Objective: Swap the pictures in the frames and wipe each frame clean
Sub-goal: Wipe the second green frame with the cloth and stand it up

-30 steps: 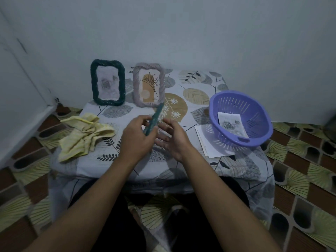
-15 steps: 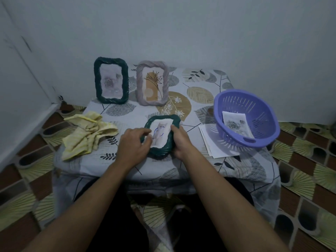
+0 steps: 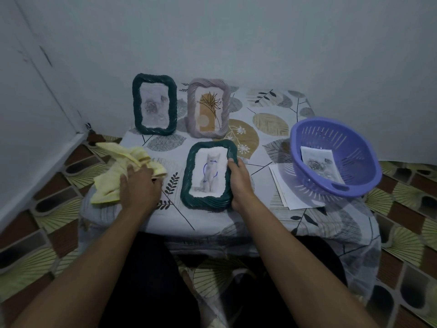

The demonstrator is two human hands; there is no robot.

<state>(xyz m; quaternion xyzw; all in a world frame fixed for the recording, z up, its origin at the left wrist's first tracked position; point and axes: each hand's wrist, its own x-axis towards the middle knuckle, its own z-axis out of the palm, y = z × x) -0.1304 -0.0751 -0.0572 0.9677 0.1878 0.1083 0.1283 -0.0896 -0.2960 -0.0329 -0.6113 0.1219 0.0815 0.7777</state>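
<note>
At the bottom of the frame two bare forearms are reaching up and inward from the lower corners, over a dark lap. Left of centre, the left hand (image 3: 139,188) is resting on a crumpled yellow cloth (image 3: 111,181) at the near left edge of the bench (image 3: 272,129). Its grip appears released, with the fingers lying fairly straight on the fabric, though blur there is making this hard to confirm. Just right of it, at the centre, the right hand (image 3: 238,183) is grasping the right side of the green cat frame (image 3: 204,202), thumb over the front of the rim. That frame is lying flat and face up on the leaf-print covering, showing a grey cat picture (image 3: 209,171).

Further right, white sheets (image 3: 288,195) are lying on the bench, partly tucked under a purple colander (image 3: 354,147) that is tilting toward the camera. A loose flower print (image 3: 319,164) is sitting inside it.

Higher in the frame, at the far edge of the bench, two more frames are standing upright side by side. The upright green frame (image 3: 155,104) is on the left, holding a pale flower image. The mauve frame (image 3: 209,107) is just to its right, holding a line drawing of a plant. Behind them a plain wall (image 3: 236,39) is filling the upper half, and patterned floor tiles (image 3: 406,209) are showing at both sides.
</note>
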